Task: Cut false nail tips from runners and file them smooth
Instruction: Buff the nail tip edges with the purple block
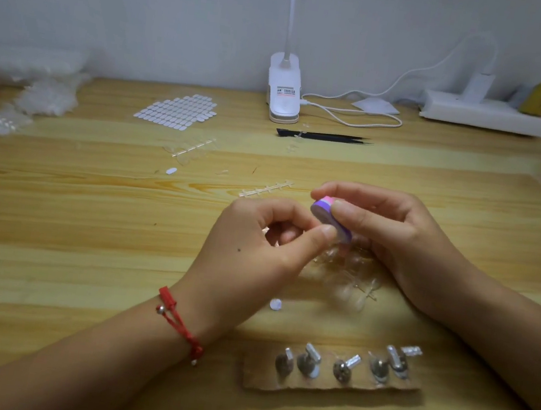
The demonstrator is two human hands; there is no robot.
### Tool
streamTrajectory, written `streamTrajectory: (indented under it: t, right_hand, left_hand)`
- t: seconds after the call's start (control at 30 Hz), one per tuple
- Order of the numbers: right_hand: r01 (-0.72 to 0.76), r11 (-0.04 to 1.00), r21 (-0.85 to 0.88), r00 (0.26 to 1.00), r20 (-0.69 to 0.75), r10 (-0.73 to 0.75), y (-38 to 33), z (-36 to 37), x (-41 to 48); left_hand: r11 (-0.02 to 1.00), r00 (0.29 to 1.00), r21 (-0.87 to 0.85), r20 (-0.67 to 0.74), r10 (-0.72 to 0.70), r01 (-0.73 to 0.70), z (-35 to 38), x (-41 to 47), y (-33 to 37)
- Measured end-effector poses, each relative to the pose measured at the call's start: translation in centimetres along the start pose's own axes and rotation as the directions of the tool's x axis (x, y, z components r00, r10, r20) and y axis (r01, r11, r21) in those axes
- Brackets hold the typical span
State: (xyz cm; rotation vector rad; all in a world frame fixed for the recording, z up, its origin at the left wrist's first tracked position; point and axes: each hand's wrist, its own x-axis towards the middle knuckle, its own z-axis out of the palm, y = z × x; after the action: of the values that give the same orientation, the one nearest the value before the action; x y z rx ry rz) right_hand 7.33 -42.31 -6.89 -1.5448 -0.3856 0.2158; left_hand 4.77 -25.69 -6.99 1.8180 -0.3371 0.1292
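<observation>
While the right grip (374, 226) pinches the purple file block (322, 210) between thumb and fingers, the left grip (257, 247) presses thumb to forefinger at its 5 o'clock end; contents indiscernible. Clear nail tips (352, 278) lie on the table (90, 216) at 6 o'clock.

the label on the lamp clip (283, 91) is too blurred to read.

Dim, soft, slightly blurred, wide-angle.
</observation>
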Motion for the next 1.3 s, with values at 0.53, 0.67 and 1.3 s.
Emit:
streamTrajectory:
  t: [0.53,0.67,1.3]
  right_hand:
    - [0.027,0.998,-0.065,0.998,-0.059,-0.031,0.27,0.03,0.00]
    - [0.009,0.998,-0.058,0.997,-0.078,-0.014,0.06,0.16,0.04]
    - [-0.012,0.994,0.106,0.998,-0.063,0.019,-0.12,-0.02,0.01]
  left_hand:
    - [0.985,0.998,-0.175,-0.063,-0.020,0.008,-0.46,0.23,-0.14]
    - [0.987,0.997,-0.163,-0.072,-0.015,0.003,-0.40,0.09,-0.07]
    - [0.957,0.985,-0.270,-0.100,-0.141,0.109,-0.79,0.51,0.06]
